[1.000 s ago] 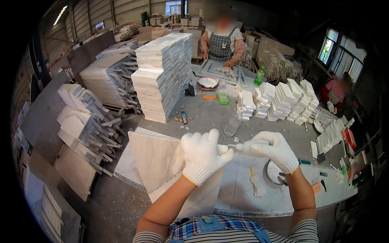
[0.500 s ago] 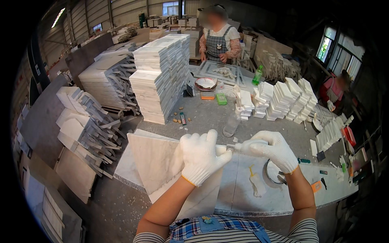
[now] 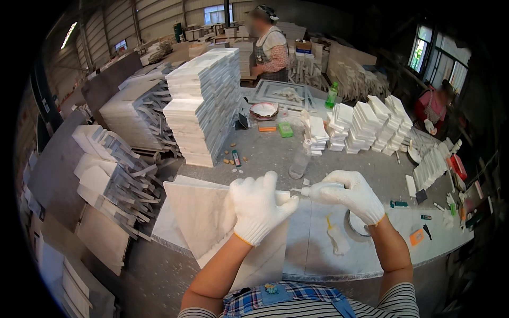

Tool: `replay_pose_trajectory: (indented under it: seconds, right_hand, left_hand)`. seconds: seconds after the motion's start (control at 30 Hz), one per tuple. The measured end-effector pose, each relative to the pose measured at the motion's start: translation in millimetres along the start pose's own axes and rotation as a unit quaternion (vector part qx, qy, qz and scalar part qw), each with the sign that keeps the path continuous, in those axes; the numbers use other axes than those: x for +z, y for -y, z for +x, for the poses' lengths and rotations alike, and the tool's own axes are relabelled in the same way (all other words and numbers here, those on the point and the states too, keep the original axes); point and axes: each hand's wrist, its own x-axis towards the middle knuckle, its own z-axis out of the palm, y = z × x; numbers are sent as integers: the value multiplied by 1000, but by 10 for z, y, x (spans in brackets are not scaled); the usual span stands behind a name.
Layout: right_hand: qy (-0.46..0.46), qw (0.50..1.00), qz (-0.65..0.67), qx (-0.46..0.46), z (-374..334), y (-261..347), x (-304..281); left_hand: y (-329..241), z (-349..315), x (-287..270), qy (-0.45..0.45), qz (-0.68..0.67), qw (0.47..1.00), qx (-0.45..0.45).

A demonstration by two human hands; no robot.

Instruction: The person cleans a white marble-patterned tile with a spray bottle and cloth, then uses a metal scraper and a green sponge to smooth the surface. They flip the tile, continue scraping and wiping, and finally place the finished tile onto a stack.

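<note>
White knit gloves with yellow cuffs cover both hands. My left hand (image 3: 257, 209) grips the upper edge of a white, grey-veined marble slab (image 3: 199, 209), its thumb stretched to the right and one finger raised. A pale strip of stone (image 3: 282, 196) shows beside that thumb; whether it belongs to the slab I cannot tell. My right hand (image 3: 360, 199) is closed around a small white squeeze bottle (image 3: 321, 192), held sideways. Its thin nozzle points left, close to the slab's upper right corner. My right palm hides the bottle's base.
A tall stack of marble tiles (image 3: 199, 106) stands at the back left of the worktable (image 3: 260, 146). Smaller tile stacks (image 3: 366, 127) line the right. A clear bottle (image 3: 299, 161) stands ahead, a round tin (image 3: 356, 225) near my right wrist. Co-workers (image 3: 273, 53) stand farther off.
The squeeze bottle's nozzle, earlier at my left fingertips, is now slightly farther up and clearly visible. The far co-worker has turned to the left. My view has shifted a little.
</note>
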Motion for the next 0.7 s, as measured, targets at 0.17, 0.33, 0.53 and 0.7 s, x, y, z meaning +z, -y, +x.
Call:
replay_pose_trajectory:
  seconds: [0.17, 0.33, 0.53, 0.7]
  right_hand:
    - [1, 1000, 16, -1, -17, 2, -10]
    - [-74, 992, 98, -4, -115, -46, -80]
    - [-194, 971, 113, 87, -191, -1132, -561]
    - [-308, 930, 125, 156, -455, -2912, -981]
  left_hand:
    - [-2, 4, -23, -2, -4, 1000, 8]
    - [28, 10, -191, 88, -20, 996, 20]
    - [360, -92, -165, 65, -115, 988, 74]
    - [381, -55, -206, 156, 4, 987, 23]
